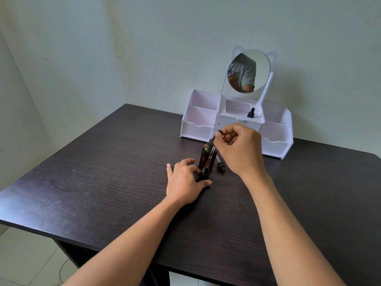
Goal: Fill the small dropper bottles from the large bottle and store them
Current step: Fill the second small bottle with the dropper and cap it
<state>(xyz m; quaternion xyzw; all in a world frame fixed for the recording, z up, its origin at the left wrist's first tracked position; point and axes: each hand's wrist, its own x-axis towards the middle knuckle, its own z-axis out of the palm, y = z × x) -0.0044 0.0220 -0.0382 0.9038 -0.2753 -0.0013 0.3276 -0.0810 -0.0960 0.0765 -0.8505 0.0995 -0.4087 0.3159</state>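
Centre frame: you fill a small bottle (204, 174).
Your left hand (183, 179) grips it steady; right hand (237, 148) pinches the pipette (210, 157) at its mouth.

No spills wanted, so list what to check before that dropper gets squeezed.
1. Small bottle upright on the table, held by the left hand: ok.
2. Dropper tip at the small bottle's mouth: ok.
3. Right hand grip pinching the dropper's bulb: ok.
4. Liquid inside the dropper: cannot tell.
5. Large bottle upright, just behind the small bottle: ok.
6. Loose cap lying on the table beside the large bottle, near the hands: ok.
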